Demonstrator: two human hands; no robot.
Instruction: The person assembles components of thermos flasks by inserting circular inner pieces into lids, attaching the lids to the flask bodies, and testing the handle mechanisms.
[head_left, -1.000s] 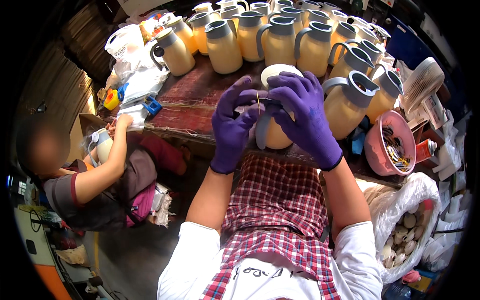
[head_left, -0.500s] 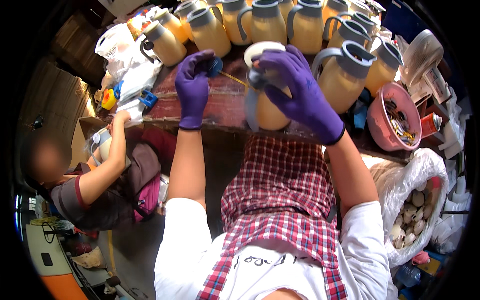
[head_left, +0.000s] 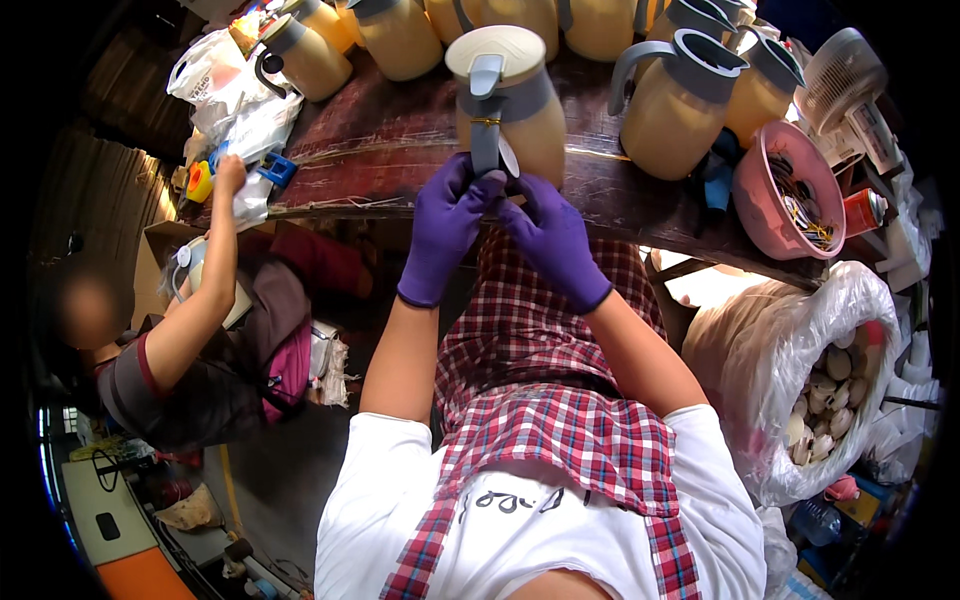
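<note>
An insulated jug [head_left: 535, 130] with a tan body, grey collar and cream lid [head_left: 497, 55] stands near the table's front edge. Its grey handle [head_left: 485, 143] faces me, with a thin gold cord [head_left: 485, 121] around the upper part. A small round tag [head_left: 509, 157] hangs beside the handle, tilted almost edge-on. Wearing a purple glove, my left hand [head_left: 444, 228] is closed around the handle's lower end. My right hand [head_left: 556, 240], gloved alike, has its fingers pinched together just below the tag. What lies between those fingertips is hidden.
Several similar jugs [head_left: 680, 105] line the dark red table [head_left: 350, 135]. At the right are a pink basin [head_left: 790, 190] of corded tags and a plastic-lined sack [head_left: 725, 340] of round lids. A co-worker [head_left: 200, 330] sits at the left, one arm raised to the table's edge.
The lid, blurred under my right hand before, now sits on the jug. My left hand has brought the corded tag over to the handle. The cord is now around the handle, both hands together there.
</note>
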